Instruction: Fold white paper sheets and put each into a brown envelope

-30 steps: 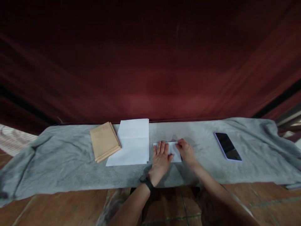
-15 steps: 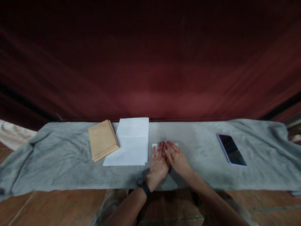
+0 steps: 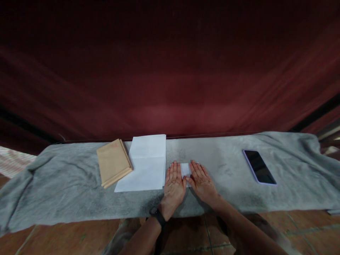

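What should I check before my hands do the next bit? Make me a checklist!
1. Left hand flat on the small white paper: ok, its fingers are spread over the paper's left part.
2. Right hand flat too: ok, it lies on the paper's right part.
3. Small paper's edges lined up: cannot tell, the hands cover too much of it.
4. Big white sheets uncovered: not ok, the brown paper stack overlaps their left side.
5. Phone out of the way: ok, it lies apart from the hands, off to the right on the grey cloth.
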A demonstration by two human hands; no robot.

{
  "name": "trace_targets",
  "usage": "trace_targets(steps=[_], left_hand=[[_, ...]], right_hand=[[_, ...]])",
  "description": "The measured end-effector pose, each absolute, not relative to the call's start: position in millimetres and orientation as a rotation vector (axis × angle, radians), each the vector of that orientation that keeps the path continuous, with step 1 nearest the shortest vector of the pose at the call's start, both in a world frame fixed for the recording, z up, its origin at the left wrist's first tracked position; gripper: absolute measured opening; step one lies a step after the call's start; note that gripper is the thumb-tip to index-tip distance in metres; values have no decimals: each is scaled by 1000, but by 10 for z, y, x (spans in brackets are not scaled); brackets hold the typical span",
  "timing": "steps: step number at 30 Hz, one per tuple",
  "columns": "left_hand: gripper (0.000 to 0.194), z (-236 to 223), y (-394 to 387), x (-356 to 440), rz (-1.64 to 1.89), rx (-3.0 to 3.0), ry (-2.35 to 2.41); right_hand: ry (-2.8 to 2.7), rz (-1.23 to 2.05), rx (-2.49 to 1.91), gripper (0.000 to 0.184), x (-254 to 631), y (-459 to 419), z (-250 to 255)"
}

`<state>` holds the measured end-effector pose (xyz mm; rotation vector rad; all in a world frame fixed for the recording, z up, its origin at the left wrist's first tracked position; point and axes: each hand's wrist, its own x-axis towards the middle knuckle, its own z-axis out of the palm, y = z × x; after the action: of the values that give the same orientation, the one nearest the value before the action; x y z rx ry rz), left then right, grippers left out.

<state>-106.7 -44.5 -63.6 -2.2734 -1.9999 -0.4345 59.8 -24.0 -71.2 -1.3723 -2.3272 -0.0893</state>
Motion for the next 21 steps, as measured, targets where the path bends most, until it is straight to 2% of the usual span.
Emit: trace_targets(steps=[15, 21], left_hand=[[55, -552, -566, -906, -304, -2315, -1988], [59, -555, -478, -927, -365, -2372, -1915]], right_hand=[[-2252, -153, -1477, 60, 679, -175, -866], [-2264, -125, -1472, 57, 729, -143, -904]])
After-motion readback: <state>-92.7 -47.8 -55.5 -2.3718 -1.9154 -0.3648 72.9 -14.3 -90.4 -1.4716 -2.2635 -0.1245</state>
